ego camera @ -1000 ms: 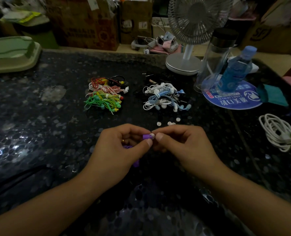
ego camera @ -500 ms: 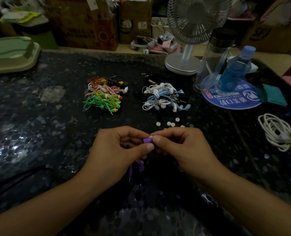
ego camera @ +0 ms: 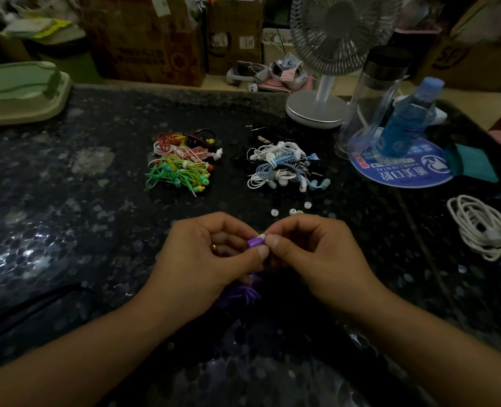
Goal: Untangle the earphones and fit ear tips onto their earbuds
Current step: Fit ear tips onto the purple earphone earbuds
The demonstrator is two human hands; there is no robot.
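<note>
My left hand (ego camera: 211,259) pinches a purple earbud (ego camera: 255,241) between thumb and forefinger. My right hand (ego camera: 310,257) meets it fingertip to fingertip and presses a small white ear tip (ego camera: 261,237) against the earbud's end. The purple cable (ego camera: 240,293) hangs in loops below my hands. Several loose white ear tips (ego camera: 292,212) lie on the table just beyond my right hand. Further back sit a pile of green, yellow and red earphones (ego camera: 181,164) and a pile of white and blue earphones (ego camera: 284,167).
The dark speckled table (ego camera: 67,201) carries a white desk fan (ego camera: 325,69), a clear flask (ego camera: 372,101), a blue bottle (ego camera: 407,118) on a round blue pad, a coiled white cable (ego camera: 478,227) at right and a green tray (ego camera: 20,89) at far left.
Both hands dipped toward me, then lifted slightly again. The grip on the purple earbud is unchanged, and the white ear tip now shows at its end.
</note>
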